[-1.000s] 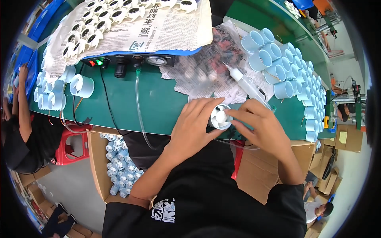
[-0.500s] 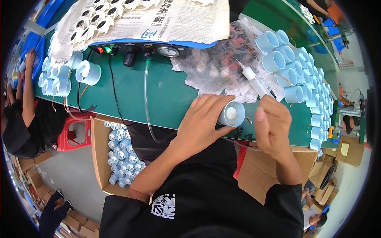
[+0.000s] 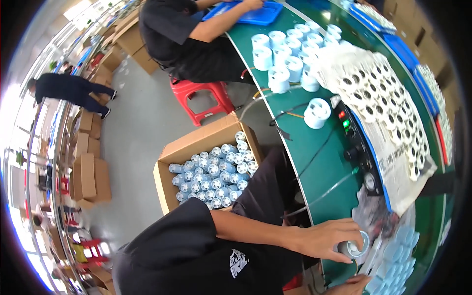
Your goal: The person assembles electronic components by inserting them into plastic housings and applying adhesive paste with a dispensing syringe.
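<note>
My left hand (image 3: 324, 241) is closed round a light blue cup (image 3: 364, 252) at the table's near edge. Its fingers curve over the rim, with the thumb on the near side. Something white shows inside the cup. Beside it, partly cut by the lower edge, my right hand (image 3: 350, 286) is curled at the rear end of a pale dispensing syringe (image 3: 368, 260), which points away over the table. Part of its grip is hidden. A group of light blue cups (image 3: 400, 255) stands just beyond the syringe.
A control box (image 3: 361, 162) with lights and a gauge carries newspaper and many white fan wheels (image 3: 383, 103). More cups (image 3: 285, 59) stand on the far table. A carton (image 3: 162, 184) of cups sits left, near a red stool (image 3: 204, 98). A co-worker's arm (image 3: 221, 24) reaches to a blue tray (image 3: 260, 14).
The view has swung left, bringing the carton, stool and co-worker further into sight. My left hand still holds the cup. My right hand now shows only partly at the lower edge.
</note>
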A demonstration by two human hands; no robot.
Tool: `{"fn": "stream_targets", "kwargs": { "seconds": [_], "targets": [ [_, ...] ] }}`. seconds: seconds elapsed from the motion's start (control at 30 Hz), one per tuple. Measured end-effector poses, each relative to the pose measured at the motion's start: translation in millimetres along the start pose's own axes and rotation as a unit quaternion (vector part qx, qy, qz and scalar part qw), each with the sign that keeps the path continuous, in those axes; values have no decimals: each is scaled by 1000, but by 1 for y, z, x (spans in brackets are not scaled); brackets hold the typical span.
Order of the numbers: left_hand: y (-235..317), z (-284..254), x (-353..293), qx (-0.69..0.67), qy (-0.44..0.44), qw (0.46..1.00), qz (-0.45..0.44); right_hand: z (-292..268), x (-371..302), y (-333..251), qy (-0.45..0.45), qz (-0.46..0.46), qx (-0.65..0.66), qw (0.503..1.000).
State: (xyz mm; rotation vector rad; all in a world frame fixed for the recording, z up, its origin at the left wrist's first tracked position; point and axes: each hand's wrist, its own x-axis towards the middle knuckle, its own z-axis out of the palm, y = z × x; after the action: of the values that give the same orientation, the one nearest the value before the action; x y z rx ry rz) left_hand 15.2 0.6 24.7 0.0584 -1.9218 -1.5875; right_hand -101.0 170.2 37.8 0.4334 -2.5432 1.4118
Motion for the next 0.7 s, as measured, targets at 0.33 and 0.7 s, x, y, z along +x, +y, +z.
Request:
{"fn": "stream_targets", "kwargs": {
  "seconds": [0.33,0.7],
  "targets": [
    [26,-299,75,385,402,827,79,9,-23,4,-133,-260,-124,948],
    [-76,-641,116,750,203,556,-295,27,-28,35,-114,-273,-47,954]
  ]
}}
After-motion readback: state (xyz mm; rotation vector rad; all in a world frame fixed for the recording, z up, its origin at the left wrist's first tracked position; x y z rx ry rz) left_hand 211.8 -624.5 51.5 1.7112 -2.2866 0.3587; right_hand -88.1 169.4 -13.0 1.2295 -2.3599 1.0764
